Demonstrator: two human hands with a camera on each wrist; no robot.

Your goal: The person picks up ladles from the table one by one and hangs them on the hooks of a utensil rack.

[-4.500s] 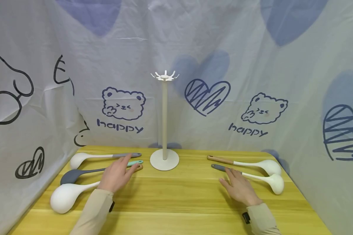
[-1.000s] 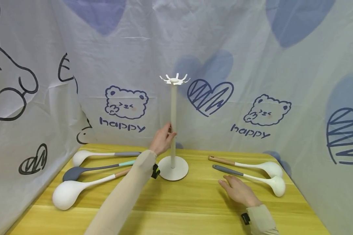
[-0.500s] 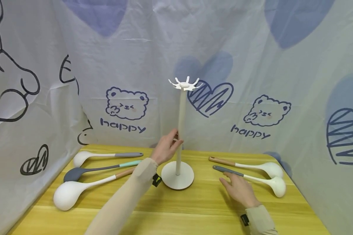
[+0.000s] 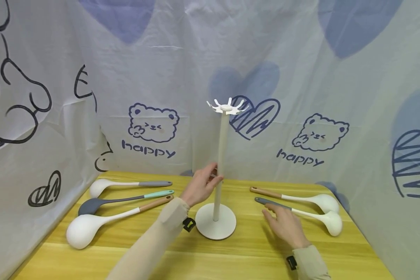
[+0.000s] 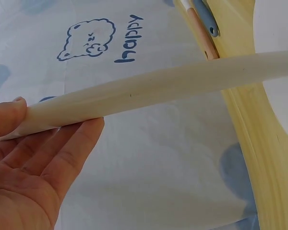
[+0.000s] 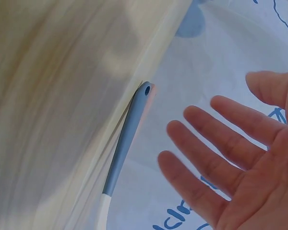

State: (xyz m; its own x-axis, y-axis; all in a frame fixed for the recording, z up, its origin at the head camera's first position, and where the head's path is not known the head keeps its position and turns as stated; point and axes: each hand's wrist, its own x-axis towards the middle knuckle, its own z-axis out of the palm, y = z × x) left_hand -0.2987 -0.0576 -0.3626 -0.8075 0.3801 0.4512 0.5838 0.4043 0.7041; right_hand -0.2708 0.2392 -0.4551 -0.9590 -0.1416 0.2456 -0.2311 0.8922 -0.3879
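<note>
My left hand (image 4: pixel 201 186) grips the pole of a white utensil stand (image 4: pixel 222 151) between thumb and fingers, below mid-height. The stand leans slightly; a ring of hooks tops it and a round base (image 4: pixel 215 229) is at its foot. In the left wrist view the thumb and fingers lie on either side of the pole (image 5: pixel 149 91). My right hand (image 4: pixel 286 225), fingers relaxed and apart, hovers by a grey-handled white ladle (image 4: pixel 309 213). In the right wrist view that hand (image 6: pixel 240 158) holds nothing, and the grey handle (image 6: pixel 127 139) lies apart from its fingertips.
A brown-handled white ladle (image 4: pixel 323 202) lies at the right. Along the left lie a grey-handled white ladle (image 4: pixel 101 187), a dark ladle with a mint handle (image 4: pixel 89 206) and a large white ladle with a brown handle (image 4: pixel 82 231). A printed cloth (image 4: pixel 196 58) encloses the wooden table (image 4: pixel 245 252).
My left hand has left the handles at the left, taken hold of the stand's pole and drawn the stand nearer and rightward. The right hand stays near the grey handle.
</note>
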